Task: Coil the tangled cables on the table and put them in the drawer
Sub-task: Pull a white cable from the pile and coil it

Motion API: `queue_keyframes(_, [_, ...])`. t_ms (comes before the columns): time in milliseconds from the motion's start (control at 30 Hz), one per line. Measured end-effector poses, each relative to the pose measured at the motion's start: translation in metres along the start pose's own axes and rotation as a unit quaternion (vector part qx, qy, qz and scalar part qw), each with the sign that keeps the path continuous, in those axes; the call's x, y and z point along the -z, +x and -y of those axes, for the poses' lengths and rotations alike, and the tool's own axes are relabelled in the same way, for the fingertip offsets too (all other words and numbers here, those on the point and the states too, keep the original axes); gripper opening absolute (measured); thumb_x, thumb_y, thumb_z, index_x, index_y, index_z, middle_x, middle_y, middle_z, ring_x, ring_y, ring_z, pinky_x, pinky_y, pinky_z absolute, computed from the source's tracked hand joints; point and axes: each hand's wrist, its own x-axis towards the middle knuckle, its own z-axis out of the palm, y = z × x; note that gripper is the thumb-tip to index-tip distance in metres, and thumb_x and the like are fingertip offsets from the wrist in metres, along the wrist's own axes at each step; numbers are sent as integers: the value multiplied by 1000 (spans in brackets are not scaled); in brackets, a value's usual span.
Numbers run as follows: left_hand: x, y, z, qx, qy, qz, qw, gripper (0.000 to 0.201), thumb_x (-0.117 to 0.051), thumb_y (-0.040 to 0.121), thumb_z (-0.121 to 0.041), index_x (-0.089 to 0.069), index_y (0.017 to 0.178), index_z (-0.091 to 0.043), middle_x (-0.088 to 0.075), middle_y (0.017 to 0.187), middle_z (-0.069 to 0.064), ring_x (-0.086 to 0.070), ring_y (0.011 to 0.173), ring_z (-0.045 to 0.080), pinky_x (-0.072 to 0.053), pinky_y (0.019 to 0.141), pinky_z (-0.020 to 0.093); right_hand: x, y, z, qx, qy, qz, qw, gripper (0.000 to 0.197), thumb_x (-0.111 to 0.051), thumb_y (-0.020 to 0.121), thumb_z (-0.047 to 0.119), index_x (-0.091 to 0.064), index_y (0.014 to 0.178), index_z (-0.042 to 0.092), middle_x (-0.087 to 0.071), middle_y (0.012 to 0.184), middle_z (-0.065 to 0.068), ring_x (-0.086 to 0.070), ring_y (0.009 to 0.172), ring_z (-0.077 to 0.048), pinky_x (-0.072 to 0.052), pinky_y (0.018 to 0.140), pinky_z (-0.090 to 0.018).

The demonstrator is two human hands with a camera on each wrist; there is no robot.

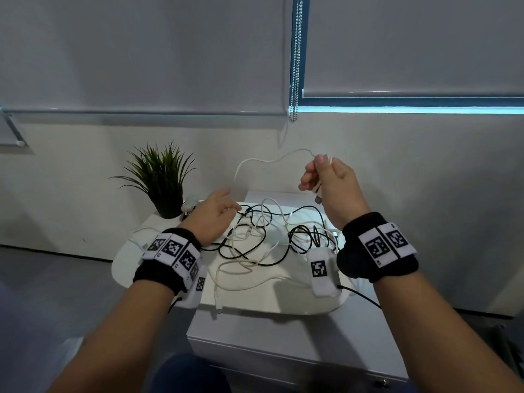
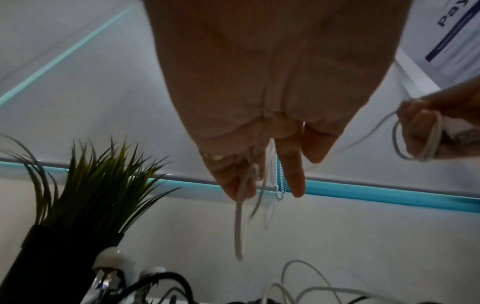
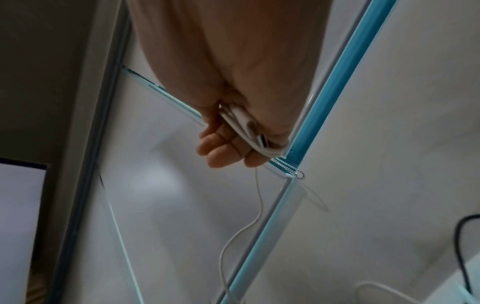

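A tangle of black and white cables [image 1: 255, 236] lies on the white table [image 1: 283, 299]. My right hand [image 1: 320, 174] is raised above the table's far right. It grips a few loops of a white cable [image 3: 246, 127], and a USB plug [image 1: 318, 199] hangs below the fist. From there the white cable [image 1: 255, 160] arcs left and drops to my left hand [image 1: 224, 207], low over the tangle's left side. In the left wrist view the cable [image 2: 240, 216] runs between the nearly straight fingers of that hand [image 2: 265, 181]. The drawer unit [image 1: 283, 350] stands in front, below the table, its drawer closed.
A potted plant [image 1: 164, 180] stands at the table's back left, close to my left hand. A bead chain [image 1: 295, 66] hangs from the blinds behind the table. Some small pale objects [image 1: 190, 204] sit by the pot. A white cable end [image 1: 218, 303] dangles over the front edge.
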Motion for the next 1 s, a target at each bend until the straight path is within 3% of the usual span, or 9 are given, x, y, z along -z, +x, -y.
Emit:
queue_keyframes(100, [-3, -2, -1, -13, 23, -3, 1000, 25, -52, 92, -24, -62, 115, -20, -43, 140, 5, -46, 125, 20, -35, 106, 31, 0, -1, 14, 12, 4, 11, 1000, 30, -38, 101, 28, -53, 76, 20, -56, 60, 8, -53, 54, -8, -35, 48, -20])
queue_keyframes(233, [4, -9, -21, -35, -47, -97, 994, 31, -61, 87, -31, -50, 114, -21, -50, 119, -1, -55, 107, 14, -46, 88, 30, -4, -6, 32, 16, 97, 45, 994, 34, -46, 99, 29, -44, 66, 20, -37, 43, 12, -40, 42, -7, -33, 67, -36])
queue_keyframes(333, [11, -17, -48, -65, -122, -138, 981, 51, -64, 83, -39, -37, 122, -19, -46, 121, -4, -51, 105, 10, -45, 85, 28, -12, -15, 48, 32, 128, 87, 987, 36, -49, 97, 22, -40, 63, 20, -34, 43, 11, -32, 43, -11, -45, 67, -33])
queue_keyframes(533, [19, -23, -76, -91, -199, -132, 967, 25, -62, 86, -11, -51, 107, -22, -67, 90, 0, -65, 86, 15, -47, 78, 26, -21, -26, 69, 23, 173, 107, 979, 42, -38, 101, 27, -35, 61, 16, -30, 45, 5, -36, 44, -13, -50, 62, -29])
queue_keyframes(600, [20, -28, -81, -102, -174, -163, 966, 23, -64, 85, -14, -55, 105, -21, -63, 101, 0, -61, 91, 13, -47, 83, 27, -20, -31, 74, 15, 193, 116, 974, 46, -37, 102, 29, -35, 59, 15, -34, 48, 2, -41, 46, -15, -50, 59, -29])
queue_keyframes(667, [16, -33, -84, -105, -117, -191, 969, 36, -64, 85, -22, -52, 119, -21, -52, 122, 0, -50, 110, 13, -41, 95, 29, -20, -36, 77, 15, 202, 131, 971, 46, -36, 102, 31, -36, 59, 14, -41, 51, 0, -45, 49, -17, -49, 58, -31])
queue_keyframes(767, [4, -40, -88, -85, -77, -157, 981, 50, -62, 87, -24, -40, 132, -19, -48, 131, 2, -45, 121, 15, -34, 100, 27, -22, -42, 81, 22, 227, 149, 962, 44, -35, 102, 30, -42, 62, 12, -55, 61, -5, -54, 55, -20, -47, 59, -32])
queue_keyframes(867, [-7, -48, -91, -67, -103, -121, 985, 36, -57, 90, -11, -46, 124, -15, -62, 103, 4, -59, 100, 18, -44, 89, 26, -24, -48, 86, 31, 282, 165, 945, 38, -33, 102, 25, -50, 72, 9, -65, 84, -12, -65, 71, -22, -51, 65, -30])
queue_keyframes(1000, [-12, -59, -90, -121, -69, -113, 984, 23, -48, 93, -6, -63, 109, -11, -62, 103, 8, -59, 91, 20, -45, 86, 29, -21, -47, 89, 47, 291, 133, 946, 25, -37, 101, 17, -58, 95, 6, -62, 113, -9, -63, 104, -21, -50, 93, -35])
